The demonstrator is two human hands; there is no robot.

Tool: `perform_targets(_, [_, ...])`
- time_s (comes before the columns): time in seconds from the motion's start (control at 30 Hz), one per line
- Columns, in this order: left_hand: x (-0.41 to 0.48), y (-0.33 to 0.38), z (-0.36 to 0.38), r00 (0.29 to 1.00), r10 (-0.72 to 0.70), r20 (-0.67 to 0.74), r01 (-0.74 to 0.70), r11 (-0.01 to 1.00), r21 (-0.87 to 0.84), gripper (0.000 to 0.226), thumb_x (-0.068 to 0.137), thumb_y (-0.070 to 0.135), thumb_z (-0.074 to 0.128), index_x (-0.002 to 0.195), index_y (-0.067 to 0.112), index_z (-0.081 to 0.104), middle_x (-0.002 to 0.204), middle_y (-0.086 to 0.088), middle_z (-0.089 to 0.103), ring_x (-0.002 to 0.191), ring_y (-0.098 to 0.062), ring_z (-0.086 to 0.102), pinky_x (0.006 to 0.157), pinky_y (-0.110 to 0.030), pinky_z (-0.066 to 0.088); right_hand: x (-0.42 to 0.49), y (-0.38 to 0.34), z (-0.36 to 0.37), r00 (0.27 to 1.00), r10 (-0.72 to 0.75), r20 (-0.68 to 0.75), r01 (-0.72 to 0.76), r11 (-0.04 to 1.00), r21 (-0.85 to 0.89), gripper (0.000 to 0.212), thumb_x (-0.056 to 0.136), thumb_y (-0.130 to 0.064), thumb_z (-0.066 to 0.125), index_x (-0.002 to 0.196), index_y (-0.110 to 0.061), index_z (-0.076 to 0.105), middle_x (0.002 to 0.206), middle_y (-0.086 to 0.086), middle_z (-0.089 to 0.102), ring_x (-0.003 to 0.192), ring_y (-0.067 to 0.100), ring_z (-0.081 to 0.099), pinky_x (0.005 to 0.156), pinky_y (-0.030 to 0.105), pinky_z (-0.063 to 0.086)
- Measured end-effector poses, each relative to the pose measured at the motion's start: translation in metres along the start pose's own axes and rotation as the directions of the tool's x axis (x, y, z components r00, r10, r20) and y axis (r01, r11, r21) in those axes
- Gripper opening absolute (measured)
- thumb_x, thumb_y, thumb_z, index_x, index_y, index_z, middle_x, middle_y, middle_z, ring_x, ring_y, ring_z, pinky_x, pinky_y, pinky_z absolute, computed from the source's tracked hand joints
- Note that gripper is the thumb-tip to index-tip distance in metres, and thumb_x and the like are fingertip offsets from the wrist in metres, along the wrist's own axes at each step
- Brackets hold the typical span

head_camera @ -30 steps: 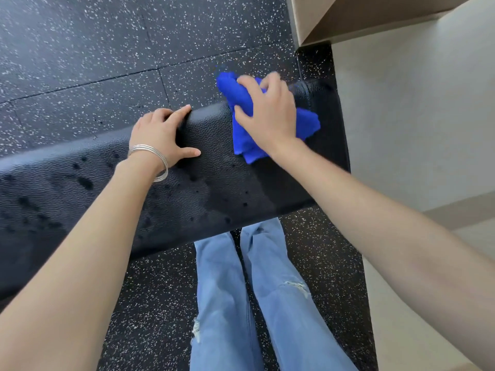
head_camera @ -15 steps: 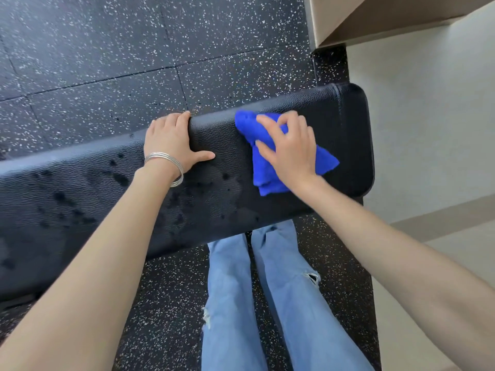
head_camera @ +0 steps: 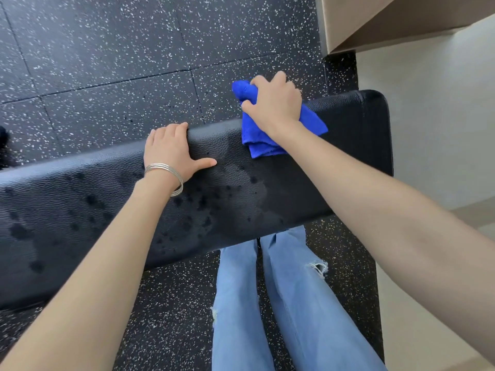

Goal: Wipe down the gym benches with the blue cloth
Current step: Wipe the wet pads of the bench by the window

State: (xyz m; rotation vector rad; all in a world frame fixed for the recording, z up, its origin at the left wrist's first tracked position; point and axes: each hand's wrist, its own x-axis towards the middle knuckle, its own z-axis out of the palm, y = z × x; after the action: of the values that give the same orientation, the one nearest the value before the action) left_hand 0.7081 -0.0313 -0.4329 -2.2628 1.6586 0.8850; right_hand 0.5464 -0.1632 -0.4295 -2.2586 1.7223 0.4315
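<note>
A black padded gym bench (head_camera: 267, 199), speckled with wet droplets, is stretching across the view. The left hand (head_camera: 171, 151) is resting open on its far edge. The right hand (head_camera: 276, 103) is gripping the bunched blue cloth (head_camera: 262, 144), seemingly soft and light, at that edge.

A crumpled bright-blue microfibre cloth (head_camera: 270, 140) drapes over the far edge of a black, pebble-textured padded gym bench (head_camera: 348, 145), right of centre frame. The bench runs diagonally, its left and middle stretches spotted with dark wet droplets.
</note>
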Motion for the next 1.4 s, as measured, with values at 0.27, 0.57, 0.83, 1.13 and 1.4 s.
perform_targets(0.27, [0.001, 0.008, -0.007, 0.998, -0.003, 0.066, -0.001, 0.999, 0.048, 0.101, 0.068, 0.066, 0.066, 0.143, 0.008, 0.031, 0.143, -0.015, 0.040, 0.131, -0.036, 0.037, 0.113, -0.047, 0.022, -0.039, -0.009, 0.008, 0.979, -0.172, -0.112, 0.183, 0.978, 0.100, 0.042, 0.087, -0.042, 0.053, 0.125, -0.027, 0.051, 0.115, 0.009, 0.048, 0.094, 0.029, 0.050, 0.077, 0.037, 0.041])
perform_targets(0.57, [0.005, 0.022, -0.007, 0.989, 0.132, 0.062, -0.134, 0.991, 0.028, 0.095, 0.075, 0.059, 0.065, 0.143, 0.003, 0.029, 0.142, -0.017, 0.039, 0.130, -0.036, 0.036, 0.113, -0.042, 0.024, -0.056, 0.131, 0.012, 0.901, 0.379, -0.213, -0.316, 0.907, 0.277, 0.047, 0.085, -0.041, 0.053, 0.130, -0.031, 0.048, 0.116, 0.010, 0.046, 0.099, 0.029, 0.050, 0.079, 0.040, 0.046])
perform_targets(0.83, [0.000, 0.024, 0.002, 0.992, 0.129, 0.009, -0.130, 0.989, 0.069, 0.101, 0.073, 0.061, 0.066, 0.145, 0.002, 0.025, 0.146, -0.017, 0.035, 0.134, -0.036, 0.032, 0.115, -0.044, 0.021, -0.093, 0.040, 0.041, 0.900, 0.280, -0.335, -0.162, 0.927, 0.339, 0.041, 0.077, -0.034, 0.059, 0.117, -0.024, 0.061, 0.095, 0.010, 0.052, 0.074, 0.030, 0.050, 0.064, 0.037, 0.042])
perform_targets(1.13, [-0.015, 0.036, -0.001, 0.996, 0.081, 0.024, -0.084, 0.985, 0.148, 0.110, 0.070, 0.059, 0.070, 0.148, 0.002, 0.016, 0.150, -0.020, 0.025, 0.139, -0.037, 0.022, 0.117, -0.049, 0.015, -0.130, 0.075, 0.056, 0.902, -0.219, -0.371, 0.270, 0.959, 0.091, 0.040, 0.072, -0.037, 0.051, 0.108, -0.025, 0.067, 0.082, 0.008, 0.057, 0.062, 0.026, 0.050, 0.050, 0.030, 0.040])
perform_targets(1.4, [-0.046, 0.060, 0.012, 1.000, -0.015, 0.024, 0.008, 0.958, 0.288, 0.122, 0.068, 0.065, 0.068, 0.150, 0.008, -0.002, 0.158, -0.015, 0.000, 0.147, -0.031, 0.000, 0.118, -0.051, 0.004, -0.140, 0.170, 0.055, 0.914, 0.193, -0.356, -0.149, 0.978, 0.147, 0.044, 0.079, -0.044, 0.055, 0.121, -0.031, 0.058, 0.101, 0.010, 0.055, 0.084, 0.033, 0.051, 0.067, 0.040, 0.041])
